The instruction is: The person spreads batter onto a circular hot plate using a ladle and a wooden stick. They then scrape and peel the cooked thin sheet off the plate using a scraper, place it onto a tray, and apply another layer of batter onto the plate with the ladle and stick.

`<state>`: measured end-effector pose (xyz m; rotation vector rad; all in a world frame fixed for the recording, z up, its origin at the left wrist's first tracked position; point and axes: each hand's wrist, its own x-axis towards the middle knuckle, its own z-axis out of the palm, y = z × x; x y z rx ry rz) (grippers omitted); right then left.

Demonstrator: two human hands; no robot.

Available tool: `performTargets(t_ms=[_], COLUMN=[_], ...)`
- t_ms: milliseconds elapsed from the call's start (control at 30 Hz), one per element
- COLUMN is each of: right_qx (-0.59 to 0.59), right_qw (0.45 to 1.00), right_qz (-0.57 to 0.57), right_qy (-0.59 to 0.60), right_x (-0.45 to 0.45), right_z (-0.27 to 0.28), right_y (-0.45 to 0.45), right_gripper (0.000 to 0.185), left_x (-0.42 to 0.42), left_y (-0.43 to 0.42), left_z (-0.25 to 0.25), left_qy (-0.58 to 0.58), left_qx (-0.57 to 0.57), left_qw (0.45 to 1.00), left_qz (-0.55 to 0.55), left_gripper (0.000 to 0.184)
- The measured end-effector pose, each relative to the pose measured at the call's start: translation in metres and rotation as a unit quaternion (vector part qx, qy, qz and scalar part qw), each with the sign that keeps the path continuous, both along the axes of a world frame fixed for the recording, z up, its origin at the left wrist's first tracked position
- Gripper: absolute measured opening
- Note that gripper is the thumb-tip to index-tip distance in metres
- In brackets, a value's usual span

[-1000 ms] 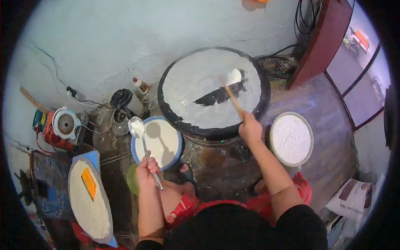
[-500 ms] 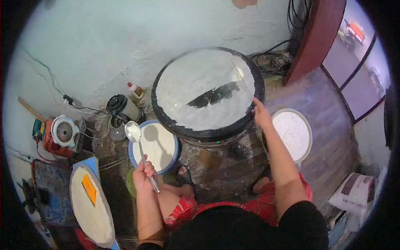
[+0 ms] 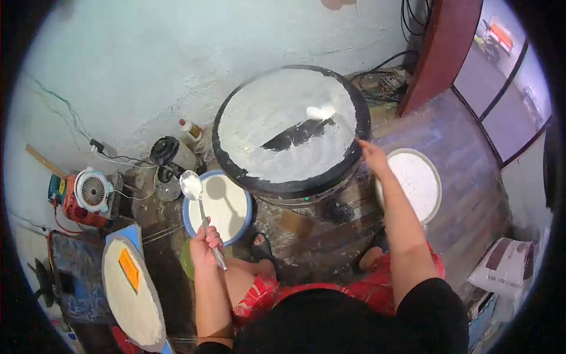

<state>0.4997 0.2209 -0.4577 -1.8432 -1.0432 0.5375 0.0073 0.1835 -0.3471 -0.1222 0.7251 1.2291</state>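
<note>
My left hand (image 3: 207,245) is closed round the metal handle of a ladle (image 3: 191,185), whose bowl carries white batter. That bowl hangs over the left rim of a blue basin (image 3: 250,219) filled with creamy batter. A large round black griddle (image 3: 236,172) stands ahead, coated with a thin white layer of batter (image 3: 253,118) that leaves a dark bare strip across its middle. Beside the strip lies a thicker white dollop (image 3: 321,112). At the griddle's right rim my right hand (image 3: 372,158) is closed on a thin stick, which hardly shows now.
A basin of white flour-like powder (image 3: 416,183) stands at right. On the left, an oval board (image 3: 132,295) bears a pale sheet and an orange scraper (image 3: 128,269). Behind it are a small white fan (image 3: 93,190), a bottle (image 3: 190,128) and cables. A sack (image 3: 504,266) lies at far right.
My right hand has shifted slightly with the stick, which was plainer before. A white dollop now shows nearer the bare strip. The ladle has moved a little right and down.
</note>
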Motion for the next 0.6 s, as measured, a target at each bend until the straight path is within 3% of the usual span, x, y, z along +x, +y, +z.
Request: performTargets(t_ms=[100, 167, 200, 267, 300, 400, 567, 600], right_qx=[-0.094, -0.146, -0.146, -0.105, -0.066, -0.091, -0.167, -0.140], right_qw=[0.991, 0.976, 0.975, 0.991, 0.996, 0.993, 0.966, 0.975], right_qz=[0.091, 0.123, 0.125, 0.014, -0.010, 0.041, 0.137, 0.140], right_qy=[-0.010, -0.107, -0.111, -0.082, -0.058, -0.068, -0.143, -0.098], right_x=[-0.047, -0.061, -0.061, -0.048, -0.039, -0.085, -0.114, -0.101], right_z=[0.023, 0.062, 0.061, 0.048, 0.018, 0.016, 0.068, 0.064], right_y=[0.007, -0.009, -0.012, -0.024, -0.022, -0.013, -0.015, -0.016], right_gripper=[0.029, 0.029, 0.029, 0.028, 0.028, 0.029, 0.029, 0.028], left_x=[0.002, 0.001, 0.000, -0.004, -0.007, -0.007, -0.014, -0.014], left_y=[-0.001, 0.000, 0.000, -0.001, 0.000, 0.001, 0.002, 0.003], left_z=[0.003, 0.004, 0.003, -0.001, -0.004, -0.005, -0.011, -0.011], left_qy=[0.010, 0.011, 0.008, 0.011, 0.023, 0.019, 0.007, 0.004], left_qx=[-0.017, -0.012, -0.011, -0.003, 0.003, -0.002, 0.016, 0.016], left_qw=[1.000, 1.000, 1.000, 1.000, 1.000, 1.000, 1.000, 1.000], left_qz=[0.011, 0.009, 0.011, 0.008, -0.001, -0.001, -0.016, -0.012], left_gripper=[0.025, 0.026, 0.026, 0.026, 0.026, 0.025, 0.026, 0.026])
